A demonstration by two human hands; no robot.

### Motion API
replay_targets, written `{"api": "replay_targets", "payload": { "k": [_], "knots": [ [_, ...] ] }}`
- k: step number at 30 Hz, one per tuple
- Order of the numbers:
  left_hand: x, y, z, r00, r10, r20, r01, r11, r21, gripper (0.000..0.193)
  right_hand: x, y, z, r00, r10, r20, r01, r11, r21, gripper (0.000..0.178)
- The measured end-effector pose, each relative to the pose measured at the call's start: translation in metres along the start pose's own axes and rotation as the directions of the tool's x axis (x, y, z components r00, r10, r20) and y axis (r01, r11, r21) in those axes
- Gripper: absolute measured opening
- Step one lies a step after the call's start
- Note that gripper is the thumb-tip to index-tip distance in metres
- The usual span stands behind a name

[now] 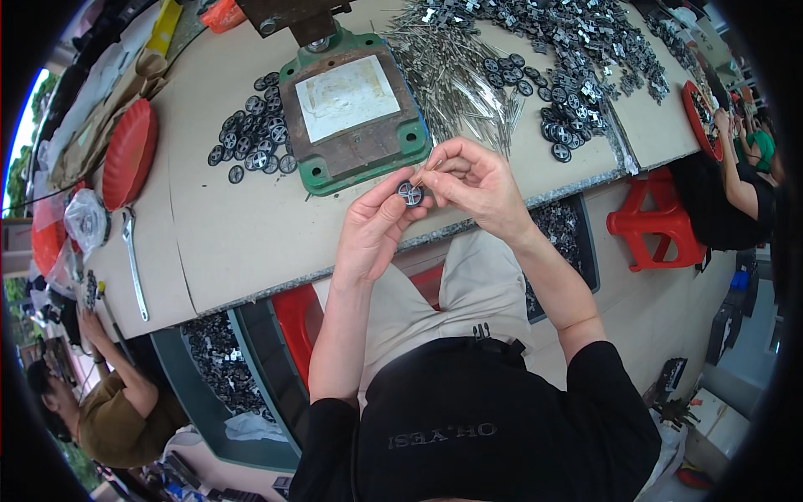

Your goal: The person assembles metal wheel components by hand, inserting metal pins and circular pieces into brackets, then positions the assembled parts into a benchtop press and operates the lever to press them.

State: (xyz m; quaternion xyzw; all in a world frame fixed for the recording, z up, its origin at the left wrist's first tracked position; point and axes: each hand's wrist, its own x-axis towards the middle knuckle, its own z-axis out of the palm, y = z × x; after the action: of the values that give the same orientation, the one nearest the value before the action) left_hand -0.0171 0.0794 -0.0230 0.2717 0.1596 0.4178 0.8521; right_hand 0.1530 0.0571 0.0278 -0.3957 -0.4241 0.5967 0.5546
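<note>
Close in front of my body, at the table's near edge, my left hand (375, 219) pinches a small black toy wheel (410, 194) with silver spokes between thumb and fingers. My right hand (478, 186) is closed beside it, its thumb and forefinger pressed together at the wheel's upper right. A thin metal pin (434, 165) seems to show at those fingertips; its far end is hidden. Just beyond both hands stands a green-framed press base (335, 177) with a white sheet (347, 99) on its plate. Loose wheels (255, 134) lie to its left.
Right of the press lie thin metal rods (460, 75), more wheels (565, 134) and a heap of small black-and-silver parts (577, 42). A red dish (130, 155) and a wrench (134, 263) are at left. Crates of parts (288, 376) and a red stool (657, 219) stand below. Other people sit at both sides.
</note>
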Motion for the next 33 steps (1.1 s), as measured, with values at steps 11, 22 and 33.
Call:
{"api": "replay_targets", "payload": {
  "k": [11,22,33],
  "knots": [
    [0.001,-0.004,0.0,0.999,0.009,-0.048,-0.007,0.999,0.042,0.035,-0.005,0.005,0.005,0.976,-0.215,0.028,0.212,0.919,-0.332,0.008],
    [0.001,-0.001,-0.003,1.0,0.005,0.022,-0.005,1.0,0.004,0.034,-0.005,-0.003,0.003,0.992,-0.11,0.054,0.12,0.957,-0.265,0.014],
    [0.003,-0.001,-0.003,0.999,-0.006,-0.052,0.006,1.0,-0.003,0.033,0.102,-0.067,-0.202,0.809,-0.535,-0.243,-0.282,0.01,-0.959,0.024]
  ]
}}
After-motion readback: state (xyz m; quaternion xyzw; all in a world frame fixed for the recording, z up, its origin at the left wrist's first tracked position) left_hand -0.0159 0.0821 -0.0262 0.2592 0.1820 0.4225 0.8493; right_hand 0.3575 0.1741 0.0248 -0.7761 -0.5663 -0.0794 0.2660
